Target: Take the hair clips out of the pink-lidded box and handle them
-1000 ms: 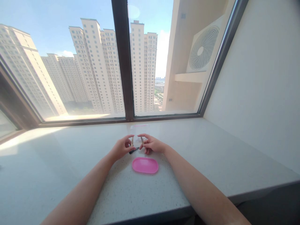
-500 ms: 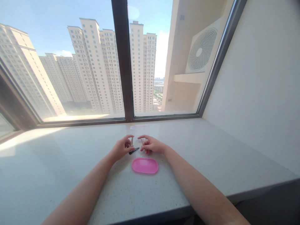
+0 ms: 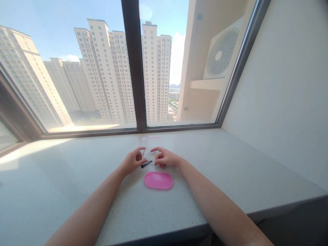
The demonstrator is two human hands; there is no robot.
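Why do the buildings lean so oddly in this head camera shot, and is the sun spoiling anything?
In the head view, strong wide-angle bending makes the cream high-rise towers lean inward; sunlight puts a pale glare on the left of the speckled stone sill; the small items between the left hand and right hand are too tiny to show crisply.

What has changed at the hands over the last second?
Very little. The right hand has shifted its grip, so its tan stick now shows less past the fingers. The left hand still holds its tan stick. The small black piece and the pink dish stayed where they were.
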